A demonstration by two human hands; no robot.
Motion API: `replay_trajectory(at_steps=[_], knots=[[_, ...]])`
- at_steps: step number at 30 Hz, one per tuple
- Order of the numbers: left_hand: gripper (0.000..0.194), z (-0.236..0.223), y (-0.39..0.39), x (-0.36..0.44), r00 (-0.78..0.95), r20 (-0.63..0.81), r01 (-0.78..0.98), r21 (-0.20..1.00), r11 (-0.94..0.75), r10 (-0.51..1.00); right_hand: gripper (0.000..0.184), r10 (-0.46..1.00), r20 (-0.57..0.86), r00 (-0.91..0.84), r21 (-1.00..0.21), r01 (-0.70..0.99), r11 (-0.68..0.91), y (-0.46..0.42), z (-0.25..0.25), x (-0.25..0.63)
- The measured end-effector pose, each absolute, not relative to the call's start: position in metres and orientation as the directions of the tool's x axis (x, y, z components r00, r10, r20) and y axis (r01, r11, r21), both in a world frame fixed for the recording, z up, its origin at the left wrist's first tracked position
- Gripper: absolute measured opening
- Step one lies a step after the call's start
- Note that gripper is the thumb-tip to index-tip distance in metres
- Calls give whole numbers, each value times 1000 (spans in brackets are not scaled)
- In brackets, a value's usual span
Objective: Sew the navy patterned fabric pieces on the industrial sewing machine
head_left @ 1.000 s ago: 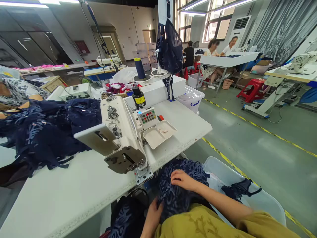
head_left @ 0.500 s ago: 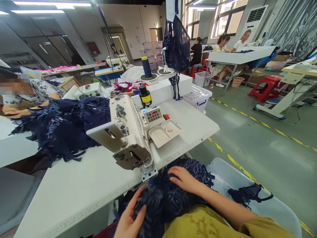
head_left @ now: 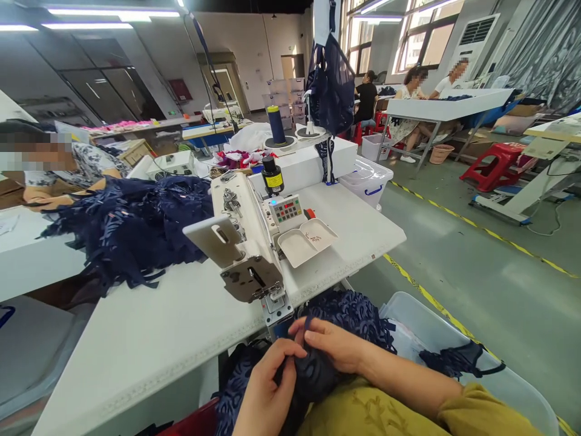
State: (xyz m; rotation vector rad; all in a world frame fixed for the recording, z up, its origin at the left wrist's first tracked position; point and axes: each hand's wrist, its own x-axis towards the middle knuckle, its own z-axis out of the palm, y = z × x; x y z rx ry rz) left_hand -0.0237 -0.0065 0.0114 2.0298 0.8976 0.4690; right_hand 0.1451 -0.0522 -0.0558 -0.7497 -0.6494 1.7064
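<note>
In my lap, a dark navy garment piece with a leaf-like pattern is between my two hands. My left hand pinches its upper edge with thumb and forefinger. My right hand is closed on the same piece beside it, and a narrow navy strip loops over its fingers. The fingertips of both hands nearly meet just below the needle end of a white sewing machine. A heap of similar navy pieces lies behind my right hand, against the table edge.
The machine stands on a white table, beside a two-part tray with tiny bits. More navy pieces are piled at left, near a co-worker. A clear plastic bin at right holds a strapped navy piece.
My hands have come together from apart, my left moving right and closing on the navy garment piece. My right hand has closed on it too. The view has shifted slightly.
</note>
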Motion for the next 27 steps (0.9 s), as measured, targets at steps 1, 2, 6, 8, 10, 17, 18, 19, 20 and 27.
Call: replay_trajectory(at_steps=[1,2,6,8,10,17,18,19,20,27], knots=[[23,14,-8,-22,666,0,438,810,-391,746,45,983,-120,-137,-751,-635,-180,-53,-48,147],[22,16,-9,-20,658,-9,457,799,-390,753,41,990,-103,-91,-777,-615,-138,-54,-40,149],[16,24,-8,-10,661,40,480,745,-463,749,41,992,-126,20,-908,-405,-107,-47,-22,156],[17,25,-4,-8,672,134,468,686,-557,729,42,993,-101,68,-950,-304,-76,-38,-17,160],[22,22,1,-8,667,238,474,595,-649,706,38,993,-30,112,-984,-177,-10,-25,-13,165],[51,6,5,-18,761,291,599,27,-800,580,22,973,151,176,-950,299,94,24,-21,170],[53,4,4,-19,760,272,619,-30,-785,590,22,968,176,178,-933,344,106,29,-24,169],[54,3,3,-19,756,260,635,-68,-770,601,23,968,194,161,-917,380,120,34,-26,168],[54,2,1,-19,748,259,648,-85,-756,612,24,969,208,130,-903,407,139,38,-27,167],[50,-8,-4,-14,663,325,718,-19,-696,674,30,963,271,17,-849,476,230,52,-17,167]])
